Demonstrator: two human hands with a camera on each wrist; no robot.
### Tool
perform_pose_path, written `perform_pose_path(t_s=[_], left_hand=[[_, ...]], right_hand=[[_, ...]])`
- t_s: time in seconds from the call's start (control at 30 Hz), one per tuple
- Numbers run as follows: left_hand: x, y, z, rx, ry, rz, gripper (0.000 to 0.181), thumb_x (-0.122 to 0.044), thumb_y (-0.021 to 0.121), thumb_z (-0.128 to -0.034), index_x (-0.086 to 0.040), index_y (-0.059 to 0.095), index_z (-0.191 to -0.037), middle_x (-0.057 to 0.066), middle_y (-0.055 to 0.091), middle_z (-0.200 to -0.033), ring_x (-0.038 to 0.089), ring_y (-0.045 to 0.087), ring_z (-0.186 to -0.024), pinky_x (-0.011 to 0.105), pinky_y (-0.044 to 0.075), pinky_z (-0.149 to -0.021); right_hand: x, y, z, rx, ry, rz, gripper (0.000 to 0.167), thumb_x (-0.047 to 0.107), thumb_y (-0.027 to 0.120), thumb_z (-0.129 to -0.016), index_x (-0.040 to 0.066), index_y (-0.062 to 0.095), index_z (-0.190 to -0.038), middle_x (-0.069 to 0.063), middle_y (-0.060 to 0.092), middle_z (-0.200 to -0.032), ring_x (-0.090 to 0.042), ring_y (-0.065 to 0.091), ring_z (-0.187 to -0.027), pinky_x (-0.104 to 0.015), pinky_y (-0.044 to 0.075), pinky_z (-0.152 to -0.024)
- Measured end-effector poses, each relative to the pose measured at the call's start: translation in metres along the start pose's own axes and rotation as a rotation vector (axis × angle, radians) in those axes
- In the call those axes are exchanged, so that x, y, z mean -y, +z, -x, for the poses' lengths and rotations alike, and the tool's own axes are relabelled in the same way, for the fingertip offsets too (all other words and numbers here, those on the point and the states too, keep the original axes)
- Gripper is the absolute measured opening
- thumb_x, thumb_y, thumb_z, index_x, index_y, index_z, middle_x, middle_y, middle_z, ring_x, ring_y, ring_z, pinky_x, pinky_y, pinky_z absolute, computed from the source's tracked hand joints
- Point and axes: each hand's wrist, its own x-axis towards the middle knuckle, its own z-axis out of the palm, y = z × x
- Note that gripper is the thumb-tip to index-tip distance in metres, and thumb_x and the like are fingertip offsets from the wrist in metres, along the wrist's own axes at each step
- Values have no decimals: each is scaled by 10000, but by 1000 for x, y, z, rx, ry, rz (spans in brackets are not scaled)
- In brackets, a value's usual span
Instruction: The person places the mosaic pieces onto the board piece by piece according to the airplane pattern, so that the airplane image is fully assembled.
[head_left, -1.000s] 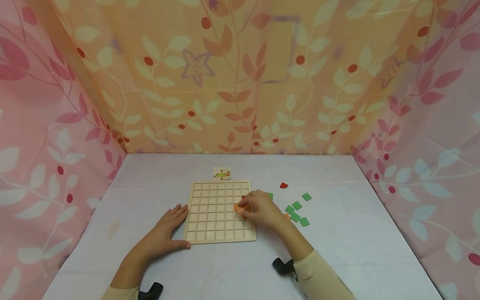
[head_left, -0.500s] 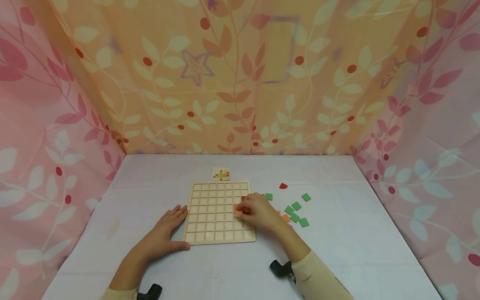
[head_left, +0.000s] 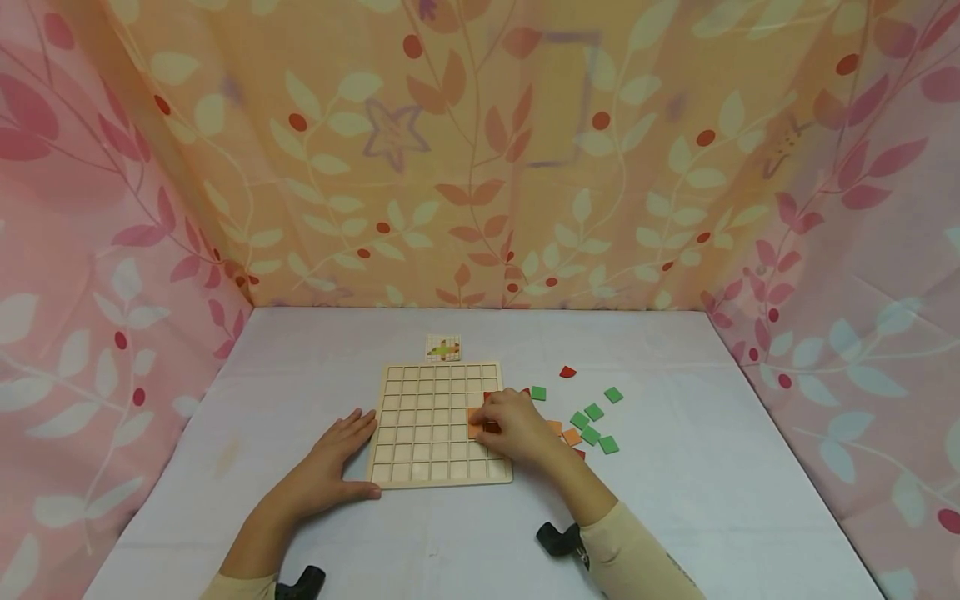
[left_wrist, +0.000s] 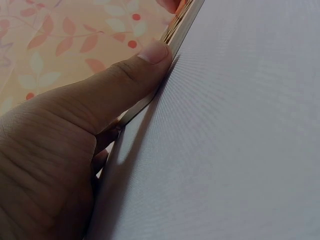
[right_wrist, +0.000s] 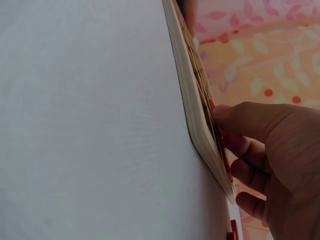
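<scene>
- Currently, I read the left hand (head_left: pixel 330 471) as spread, fingers straight along the left side of the board (head_left: pixel 420 454), thumb at its near corner; it grips nothing.
- The right hand (head_left: pixel 521 427) has its fingers bent over the board's right side, fingertips at an orange tile (head_left: pixel 474 422) on the grid. Whether they pinch or merely press it, I cannot tell.
- To seat the tile well, I would align its sides with the ridges, press it flat with one fingertip, then lift straight up, sparing the neighbouring red piece (head_left: pixel 487 396).
- Brace lightly on the left; in my judgement, a hard push could slide the board.
- Hidden: several right-hand cells lie under the right hand. I cannot tell whether the orange area is one tile or two.
- Partly covered: a loose red chip (head_left: pixel 581 455) shows only a corner past the right forearm.
- Unclear: both wrist views show the board nearly edge-on, so seating depth is unreadable; the pattern on the card (head_left: pixel 443 347) is too small to follow.
</scene>
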Motion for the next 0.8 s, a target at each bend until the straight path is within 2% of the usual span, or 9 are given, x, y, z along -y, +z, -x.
perform_pose_path(t_s=[0.27, 0.6, 0.8], left_hand=[[0, 0, 0, -2, 7, -2, 1168, -638, 855, -683, -55, 383, -1579, 68, 311, -1676, 346, 186, -1574, 369, 25, -1303], [0, 1, -1, 10, -23, 0, 1179, -659, 850, -672, -82, 380, -1586, 41, 304, -1680, 330, 179, -1578, 484, 88, -1292], [0, 1, -2, 7, -20, -7, 1183, -671, 845, -669, -79, 383, -1584, 39, 306, -1679, 332, 181, -1577, 522, 109, -1281]], right_hand=[[2, -1, 0, 36, 25, 2, 174, 284, 783, -895, 258, 790, -1067, 101, 659, -1018, -129, 539, -976, -342, 386, -865], [1, 0, -1, 14, -31, 59, 154, 294, 793, -881, 273, 790, -1034, 124, 650, -993, -130, 545, -957, -341, 365, -829], [4, -4, 0, 3, -43, 62, 156, 302, 802, -873, 274, 791, -1027, 135, 645, -974, -118, 518, -915, -333, 346, -788]])
